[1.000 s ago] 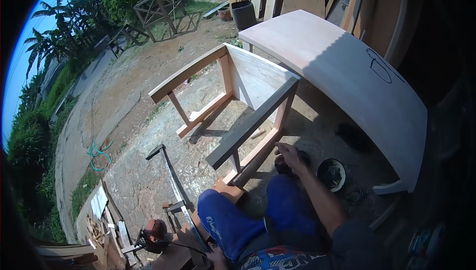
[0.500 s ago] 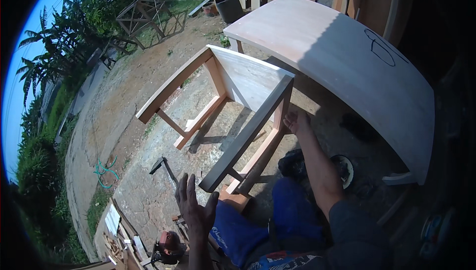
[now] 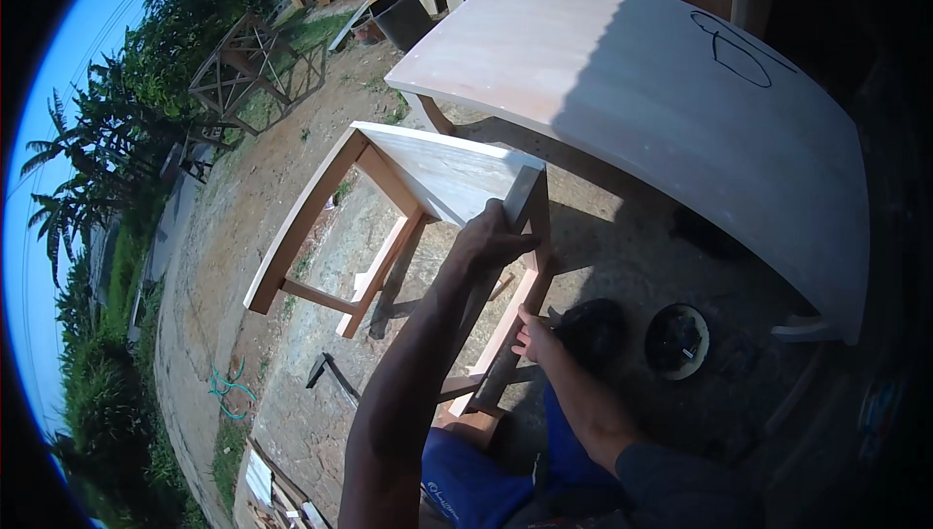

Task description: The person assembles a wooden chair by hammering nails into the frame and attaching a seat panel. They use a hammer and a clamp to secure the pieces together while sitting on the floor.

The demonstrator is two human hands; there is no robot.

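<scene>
A wooden furniture frame (image 3: 442, 152) with a pale end panel, darker side rails and legs stands before me, its middle unfilled. Near the far right corner, my left hand (image 3: 489, 238) lies over the right top rail, thumb on one side and fingers on the other, closed on it. Lower down on the same side, my right hand (image 3: 536, 337) is beside the lower rail (image 3: 505, 325), fingers parted; whether the fingertips touch the wood I cannot tell. My left forearm covers much of the right top rail.
A large pale tabletop (image 3: 622, 63) with a pen mark stands on legs at the right. Beneath its edge sit a round bowl (image 3: 677, 341) and a black bundle (image 3: 591, 330). A dark L-shaped tool (image 3: 330, 374) lies on the ground at left, above wood scraps (image 3: 277, 490).
My left hand has gone from open in the air at the near end onto the far part of the right top rail. My right hand has come down toward the lower rail. The view has shifted.
</scene>
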